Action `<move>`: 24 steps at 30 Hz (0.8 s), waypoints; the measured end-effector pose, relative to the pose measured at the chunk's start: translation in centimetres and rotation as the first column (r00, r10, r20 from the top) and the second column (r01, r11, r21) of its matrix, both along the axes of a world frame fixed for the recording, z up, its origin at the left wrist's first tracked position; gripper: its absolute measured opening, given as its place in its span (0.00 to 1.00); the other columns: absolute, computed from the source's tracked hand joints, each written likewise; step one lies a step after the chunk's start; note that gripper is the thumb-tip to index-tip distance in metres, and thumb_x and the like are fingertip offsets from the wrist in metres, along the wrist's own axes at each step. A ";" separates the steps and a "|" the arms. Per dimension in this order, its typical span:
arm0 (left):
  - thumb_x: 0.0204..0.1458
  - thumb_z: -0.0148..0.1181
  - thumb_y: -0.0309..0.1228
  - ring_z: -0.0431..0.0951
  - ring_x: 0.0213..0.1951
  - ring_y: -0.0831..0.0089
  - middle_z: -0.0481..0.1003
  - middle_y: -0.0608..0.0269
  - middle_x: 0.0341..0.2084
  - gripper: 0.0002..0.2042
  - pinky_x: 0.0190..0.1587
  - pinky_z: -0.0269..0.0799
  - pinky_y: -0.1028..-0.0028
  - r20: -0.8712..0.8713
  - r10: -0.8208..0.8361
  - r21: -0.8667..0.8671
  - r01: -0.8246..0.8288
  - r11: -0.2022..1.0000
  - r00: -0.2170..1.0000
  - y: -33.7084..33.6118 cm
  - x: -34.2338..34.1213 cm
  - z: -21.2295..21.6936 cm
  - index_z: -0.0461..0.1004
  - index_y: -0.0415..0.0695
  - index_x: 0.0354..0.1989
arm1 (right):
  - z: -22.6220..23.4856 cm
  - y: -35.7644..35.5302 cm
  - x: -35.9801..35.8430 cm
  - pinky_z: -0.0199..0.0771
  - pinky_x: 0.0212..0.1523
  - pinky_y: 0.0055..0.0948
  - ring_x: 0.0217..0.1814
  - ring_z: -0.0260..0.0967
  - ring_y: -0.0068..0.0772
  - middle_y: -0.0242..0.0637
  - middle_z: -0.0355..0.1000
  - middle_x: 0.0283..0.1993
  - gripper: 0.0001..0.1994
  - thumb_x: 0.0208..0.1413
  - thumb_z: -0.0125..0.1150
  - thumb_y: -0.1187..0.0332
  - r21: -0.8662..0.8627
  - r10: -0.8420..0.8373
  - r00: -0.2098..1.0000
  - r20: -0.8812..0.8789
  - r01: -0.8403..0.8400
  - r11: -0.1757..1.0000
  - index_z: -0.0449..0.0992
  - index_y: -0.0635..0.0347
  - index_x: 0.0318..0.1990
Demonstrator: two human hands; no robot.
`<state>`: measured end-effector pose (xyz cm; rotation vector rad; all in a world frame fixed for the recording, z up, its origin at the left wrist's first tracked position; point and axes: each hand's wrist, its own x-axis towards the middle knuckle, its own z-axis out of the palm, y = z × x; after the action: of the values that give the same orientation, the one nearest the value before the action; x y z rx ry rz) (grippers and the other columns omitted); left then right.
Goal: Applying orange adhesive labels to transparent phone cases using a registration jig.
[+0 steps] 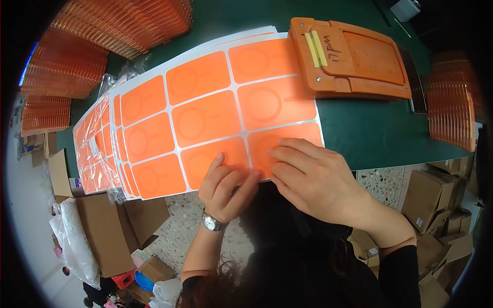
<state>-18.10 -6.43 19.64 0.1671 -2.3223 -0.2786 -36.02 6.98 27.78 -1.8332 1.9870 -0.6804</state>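
A sheet of orange rectangular stickers (205,119) on white backing lies on top of a stack in front of me, each sticker with a faint ring shape. My left hand (224,192), wearing a silver wristwatch (209,222), is closed at the sheet's near edge, its fingers curled. Close by on the right, my right hand (316,177) bends over the near corner sticker with its fingers drawn together. Both sets of fingertips touch the sheet near one another; the exact grip under them is hidden. An orange plastic case (354,59) with yellow tape rests over the sheet's far right corner.
Green tabletop (367,133) lies under everything. Clear-wrapped orange sheets (92,149) sit at the left. Stacks of orange ribbed pieces (123,25) stand far left, another stack (451,110) at the right. Cardboard boxes (429,197) and a white plastic bag (77,241) lie below the table.
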 end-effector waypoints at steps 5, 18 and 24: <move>0.39 0.73 0.23 0.77 0.34 0.65 0.73 0.64 0.30 0.09 0.54 0.82 0.52 -0.087 -0.017 0.082 0.024 0.996 0.996 -0.1 0.3 -1.0 0.82 0.47 0.31 | 0.2 0.0 0.1 0.81 0.47 0.37 0.55 0.75 0.45 0.41 0.76 0.49 0.09 0.51 0.69 0.71 -0.003 0.000 1.000 -0.011 0.000 1.000 0.78 0.61 0.38; 0.34 0.71 0.22 0.76 0.35 0.67 0.73 0.65 0.31 0.14 0.55 0.82 0.53 -0.020 0.010 -0.018 -0.010 1.000 1.000 0.0 0.3 -0.6 0.86 0.49 0.34 | 0.1 0.0 0.3 0.81 0.47 0.37 0.55 0.75 0.46 0.41 0.76 0.49 0.09 0.51 0.69 0.72 -0.023 -0.016 1.000 0.003 0.016 1.000 0.78 0.62 0.39; 0.37 0.71 0.24 0.77 0.35 0.67 0.74 0.65 0.32 0.14 0.55 0.81 0.53 -0.018 0.027 -0.072 -0.028 0.997 0.999 0.0 -0.2 -0.6 0.87 0.51 0.35 | 0.2 0.1 -0.2 0.81 0.50 0.37 0.57 0.74 0.46 0.42 0.76 0.51 0.10 0.51 0.68 0.73 -0.044 -0.011 0.999 0.035 0.012 0.999 0.78 0.63 0.41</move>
<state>-18.26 -6.46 19.04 0.1601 -2.3079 -0.1815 -36.23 7.11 28.02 -1.8239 1.9771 -0.7604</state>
